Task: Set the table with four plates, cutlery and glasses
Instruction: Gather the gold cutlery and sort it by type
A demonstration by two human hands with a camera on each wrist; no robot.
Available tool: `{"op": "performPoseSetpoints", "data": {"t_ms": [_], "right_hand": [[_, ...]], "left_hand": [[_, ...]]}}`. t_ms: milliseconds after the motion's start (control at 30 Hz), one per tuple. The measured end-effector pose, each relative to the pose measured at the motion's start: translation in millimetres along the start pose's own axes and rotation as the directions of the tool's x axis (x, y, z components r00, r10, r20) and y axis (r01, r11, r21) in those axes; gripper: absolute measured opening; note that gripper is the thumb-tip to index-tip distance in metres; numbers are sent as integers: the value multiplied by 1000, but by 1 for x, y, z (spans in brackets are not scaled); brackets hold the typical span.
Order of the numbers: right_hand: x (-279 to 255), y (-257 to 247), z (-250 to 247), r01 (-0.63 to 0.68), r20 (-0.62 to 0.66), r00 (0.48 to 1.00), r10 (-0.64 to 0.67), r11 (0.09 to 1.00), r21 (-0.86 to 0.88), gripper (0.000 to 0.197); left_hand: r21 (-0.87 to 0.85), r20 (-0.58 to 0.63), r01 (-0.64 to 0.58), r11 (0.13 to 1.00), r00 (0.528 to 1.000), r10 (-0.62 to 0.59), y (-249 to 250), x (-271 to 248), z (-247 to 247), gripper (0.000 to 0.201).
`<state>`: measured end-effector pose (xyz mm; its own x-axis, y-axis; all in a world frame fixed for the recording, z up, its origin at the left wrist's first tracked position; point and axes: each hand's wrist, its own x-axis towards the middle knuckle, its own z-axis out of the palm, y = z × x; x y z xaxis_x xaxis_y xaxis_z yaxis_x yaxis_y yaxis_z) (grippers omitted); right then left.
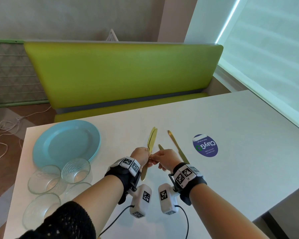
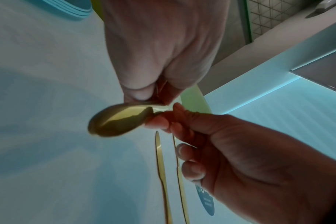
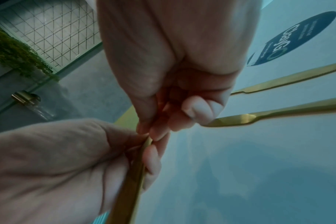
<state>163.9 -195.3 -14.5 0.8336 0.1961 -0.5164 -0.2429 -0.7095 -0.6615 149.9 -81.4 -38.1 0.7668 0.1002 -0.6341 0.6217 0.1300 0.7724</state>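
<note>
My left hand [image 1: 147,155] grips a small bundle of gold spoons [image 1: 152,140] by the handles, bowls pointing up and away. My right hand [image 1: 154,157] pinches one of those spoon handles right beside the left fingers. The left wrist view shows a spoon bowl [image 2: 119,121] sticking out between my left hand [image 2: 144,97] and my right hand [image 2: 163,119]. In the right wrist view the gold handles [image 3: 132,181] run down through my left hand [image 3: 144,151], with my right fingertips [image 3: 153,133] on top. Two gold knives [image 1: 178,147] lie on the white table [image 1: 231,126] behind my right hand.
A stack of light blue plates [image 1: 66,142] sits at the table's far left corner. Several clear glass bowls [image 1: 76,169] stand in front of it by the left edge. A round blue sticker [image 1: 205,145] lies right of the knives. A green bench [image 1: 119,71] is beyond the table.
</note>
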Motion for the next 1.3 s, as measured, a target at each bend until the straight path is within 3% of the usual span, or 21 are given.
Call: {"op": "performPoseSetpoints", "data": {"t_ms": [133, 267, 400, 533, 800, 933, 1133, 1300], "right_hand": [[4, 10, -18, -47, -67, 997, 48, 999, 13, 20], [12, 37, -37, -206, -251, 960, 124, 920, -333, 22], [12, 69, -39, -325, -253, 940, 231, 835, -444, 31], [14, 80, -30, -355, -268, 929, 255, 819, -452, 40], [11, 69, -26, -340, -313, 930, 194, 780, -526, 29], [7, 59, -27, -332, -325, 925, 196, 832, -444, 28], [12, 24, -23, -159, -185, 974, 132, 977, -141, 23], [18, 0, -9, -135, -124, 983, 132, 991, -19, 20]], "left_hand": [[4, -55, 1, 1000, 999, 0, -2, 7, 8, 25], [-28, -92, -1, 1000, 996, -2, 0, 11, 6, 28], [-48, -113, 2, 999, 994, -7, -1, 18, 1, 34], [-61, -107, 6, 998, 994, -12, -1, 19, 1, 37], [-66, -103, 24, 998, 994, -31, -6, 20, 7, 36], [-63, -121, 31, 998, 992, -38, -7, 21, 6, 33], [-38, -121, 21, 999, 992, -25, -2, 21, 8, 28], [5, -76, 5, 1000, 997, -5, 2, 20, 11, 17]]}}
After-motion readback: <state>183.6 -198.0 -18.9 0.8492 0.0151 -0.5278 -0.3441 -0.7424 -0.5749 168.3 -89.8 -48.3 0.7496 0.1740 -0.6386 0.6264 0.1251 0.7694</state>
